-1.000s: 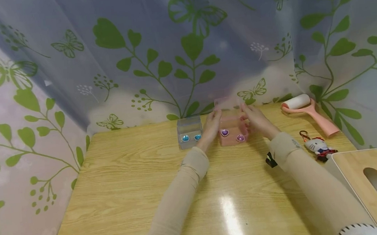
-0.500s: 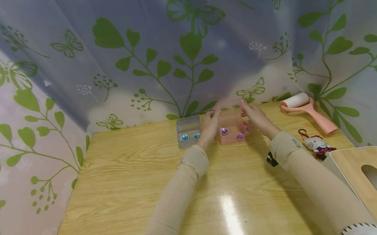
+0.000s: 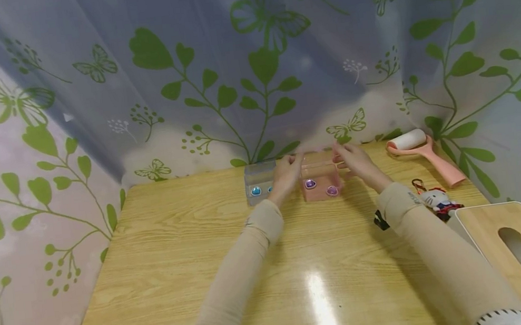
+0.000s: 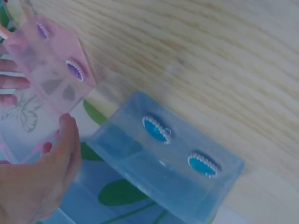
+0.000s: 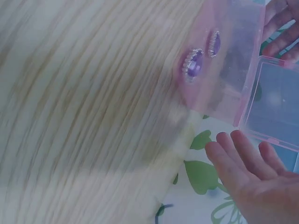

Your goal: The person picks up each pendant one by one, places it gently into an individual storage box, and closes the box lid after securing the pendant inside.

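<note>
A clear pink box (image 3: 321, 190) with purple gems (image 3: 310, 183) stands at the table's back edge, between my hands. Its clear lid (image 5: 275, 102) is swung away from the box in the right wrist view. My left hand (image 3: 288, 174) is at the box's left side, fingers mostly straight; whether it touches the lid I cannot tell. On the other side is my right hand (image 3: 357, 164), fingers extended and a little apart from the box in the right wrist view. A clear bluish box (image 4: 168, 154) with blue gems (image 4: 156, 129) stands left of the left hand.
On the right lie a pink-handled lint roller (image 3: 436, 157) and a white cat-doll keychain (image 3: 438, 200). A tissue box (image 3: 487, 234) with a wooden top occupies the front right. Near the right sleeve is a small black object (image 3: 381, 220). A patterned curtain (image 3: 213, 72) hangs behind.
The pink box's lid stood upright above the box a second ago; its raised outline has dropped lower. My left hand has shifted slightly left, and the right hand stays beside the box.
</note>
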The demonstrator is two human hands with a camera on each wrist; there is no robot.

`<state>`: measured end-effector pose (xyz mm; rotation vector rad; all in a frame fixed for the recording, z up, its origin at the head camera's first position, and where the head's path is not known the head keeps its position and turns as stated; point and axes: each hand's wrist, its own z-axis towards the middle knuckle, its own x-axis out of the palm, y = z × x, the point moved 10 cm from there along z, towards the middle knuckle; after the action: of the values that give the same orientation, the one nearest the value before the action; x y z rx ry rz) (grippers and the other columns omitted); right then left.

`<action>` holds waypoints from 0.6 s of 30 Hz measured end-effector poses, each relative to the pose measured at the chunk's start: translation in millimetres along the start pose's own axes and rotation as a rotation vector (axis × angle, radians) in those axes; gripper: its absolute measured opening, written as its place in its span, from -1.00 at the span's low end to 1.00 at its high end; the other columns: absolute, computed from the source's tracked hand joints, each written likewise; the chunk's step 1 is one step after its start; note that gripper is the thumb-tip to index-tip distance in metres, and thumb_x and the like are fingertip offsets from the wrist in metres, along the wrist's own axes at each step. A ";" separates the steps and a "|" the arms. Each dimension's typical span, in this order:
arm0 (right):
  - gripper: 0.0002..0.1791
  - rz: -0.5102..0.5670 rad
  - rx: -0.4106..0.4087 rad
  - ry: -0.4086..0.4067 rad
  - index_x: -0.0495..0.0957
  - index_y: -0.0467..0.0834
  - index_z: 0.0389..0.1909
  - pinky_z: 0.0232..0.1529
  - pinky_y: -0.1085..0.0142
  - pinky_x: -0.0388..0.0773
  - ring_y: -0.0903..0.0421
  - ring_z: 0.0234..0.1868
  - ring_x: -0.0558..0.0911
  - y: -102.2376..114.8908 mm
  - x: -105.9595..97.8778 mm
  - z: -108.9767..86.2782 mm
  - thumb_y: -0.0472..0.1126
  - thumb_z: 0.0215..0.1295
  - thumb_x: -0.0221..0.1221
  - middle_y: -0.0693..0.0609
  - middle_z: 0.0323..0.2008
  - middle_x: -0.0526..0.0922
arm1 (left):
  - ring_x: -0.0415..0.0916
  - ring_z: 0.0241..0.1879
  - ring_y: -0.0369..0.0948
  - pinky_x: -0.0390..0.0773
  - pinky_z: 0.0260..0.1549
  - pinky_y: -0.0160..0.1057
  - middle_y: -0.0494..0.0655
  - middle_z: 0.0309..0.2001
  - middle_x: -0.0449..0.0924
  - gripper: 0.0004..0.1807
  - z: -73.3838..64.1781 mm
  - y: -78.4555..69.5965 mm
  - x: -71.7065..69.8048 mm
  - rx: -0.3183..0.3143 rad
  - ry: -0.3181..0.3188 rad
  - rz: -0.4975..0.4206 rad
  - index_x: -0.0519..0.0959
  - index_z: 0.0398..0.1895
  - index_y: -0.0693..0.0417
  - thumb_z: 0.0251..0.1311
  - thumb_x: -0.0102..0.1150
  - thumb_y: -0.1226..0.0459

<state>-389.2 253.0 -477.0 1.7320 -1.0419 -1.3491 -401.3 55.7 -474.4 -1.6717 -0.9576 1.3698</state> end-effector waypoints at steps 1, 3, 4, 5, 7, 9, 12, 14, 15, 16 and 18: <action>-0.08 -0.029 -0.013 0.007 0.22 -0.33 0.54 0.45 -0.30 0.44 -0.39 0.46 0.46 1.3 0.2 -0.2 0.39 0.63 -0.33 -0.42 0.46 0.42 | 0.55 0.29 0.11 0.55 0.36 0.08 0.15 0.23 0.63 -0.35 0.2 -0.7 0.0 0.009 0.011 0.009 0.55 0.27 0.15 0.56 -0.10 -0.20; -0.14 -0.084 -0.038 0.032 0.18 -0.31 0.59 0.45 -0.30 0.43 -0.40 0.47 0.44 3.4 1.4 -1.0 0.31 0.67 -0.36 -0.41 0.48 0.40 | 0.53 0.33 0.12 0.52 0.39 0.11 0.15 0.28 0.61 -0.38 0.4 -2.4 -0.1 0.030 0.033 0.029 0.54 0.30 0.14 0.56 -0.11 -0.16; -0.17 -0.105 -0.050 0.047 0.15 -0.29 0.61 0.46 -0.31 0.42 -0.40 0.48 0.42 4.0 2.3 -1.3 0.27 0.68 -0.37 -0.41 0.49 0.38 | 0.52 0.35 0.13 0.52 0.40 0.13 0.15 0.30 0.60 -0.38 0.2 -3.0 0.0 0.037 0.045 0.036 0.53 0.33 0.12 0.57 -0.11 -0.16; -0.20 -0.120 -0.059 0.065 0.13 -0.28 0.63 0.47 -0.31 0.40 -0.41 0.50 0.40 4.1 3.5 -1.9 0.23 0.70 -0.38 -0.42 0.51 0.35 | 0.51 0.36 0.13 0.52 0.40 0.14 0.15 0.32 0.60 -0.37 0.3 -4.0 0.1 0.050 0.058 0.051 0.53 0.35 0.10 0.57 -0.12 -0.16; -0.23 -0.141 -0.078 0.098 0.08 -0.26 0.65 0.50 -0.32 0.35 -0.43 0.52 0.36 4.0 5.6 -3.4 0.20 0.71 -0.41 -0.42 0.54 0.29 | 0.52 0.36 0.12 0.53 0.39 0.14 0.13 0.34 0.60 -0.37 0.0 -6.2 1.0 0.082 0.087 0.093 0.52 0.39 0.07 0.59 -0.13 -0.17; -0.23 -0.167 -0.109 0.119 0.05 -0.27 0.66 0.53 -0.33 0.30 -0.45 0.53 0.33 4.6 7.1 -5.1 0.19 0.73 -0.39 -0.43 0.56 0.25 | 0.55 0.35 0.09 0.56 0.37 0.11 0.11 0.33 0.61 -0.37 -0.7 -7.9 2.2 0.113 0.115 0.143 0.52 0.41 0.04 0.60 -0.13 -0.17; -0.22 -0.217 -0.158 0.131 0.02 -0.29 0.67 0.58 -0.32 0.23 -0.44 0.55 0.29 5.7 8.0 -8.3 0.20 0.74 -0.35 -0.42 0.60 0.19 | 0.57 0.34 0.05 0.59 0.36 0.06 0.09 0.32 0.64 -0.38 -2.6 -10.5 5.0 0.164 0.155 0.203 0.51 0.43 0.05 0.62 -0.13 -0.15; -0.19 -0.259 -0.190 0.128 0.03 -0.31 0.66 0.61 -0.30 0.16 -0.43 0.58 0.24 6.9 8.2 -10.2 0.22 0.73 -0.33 -0.41 0.61 0.15 | 0.56 0.36 0.04 0.58 0.38 0.04 0.08 0.34 0.63 -0.39 -4.2 -12.0 6.9 0.194 0.176 0.237 0.50 0.45 0.06 0.63 -0.14 -0.13; -0.19 -0.276 -0.200 0.126 0.03 -0.31 0.66 0.63 -0.29 0.13 -0.42 0.60 0.21 7.3 8.2 -11.3 0.22 0.73 -0.32 -0.40 0.62 0.14 | 0.55 0.37 0.04 0.57 0.39 0.03 0.07 0.36 0.61 -0.40 -5.3 -12.4 8.0 0.207 0.187 0.255 0.49 0.45 0.06 0.64 -0.14 -0.12; -0.21 -0.286 -0.212 0.126 0.05 -0.31 0.65 0.64 -0.30 0.10 -0.41 0.61 0.18 7.9 8.4 -12.4 0.21 0.73 -0.31 -0.40 0.63 0.13 | 0.55 0.37 0.04 0.56 0.40 0.03 0.06 0.38 0.60 -0.40 -6.3 -12.8 9.1 0.220 0.197 0.273 0.48 0.46 0.06 0.65 -0.15 -0.11; -0.23 -0.314 -0.237 0.132 0.08 -0.31 0.65 0.64 -0.29 0.08 -0.40 0.63 0.15 8.2 9.0 -14.2 0.18 0.74 -0.29 -0.38 0.62 0.14 | 0.54 0.38 0.03 0.55 0.41 0.03 0.04 0.42 0.56 -0.42 -8.2 -12.8 10.7 0.241 0.210 0.319 0.46 0.48 0.05 0.66 -0.16 -0.09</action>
<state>-375.5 242.0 -470.4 1.8251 -0.5284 -1.4583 -392.8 70.1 -466.3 -1.7887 -0.4005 1.4136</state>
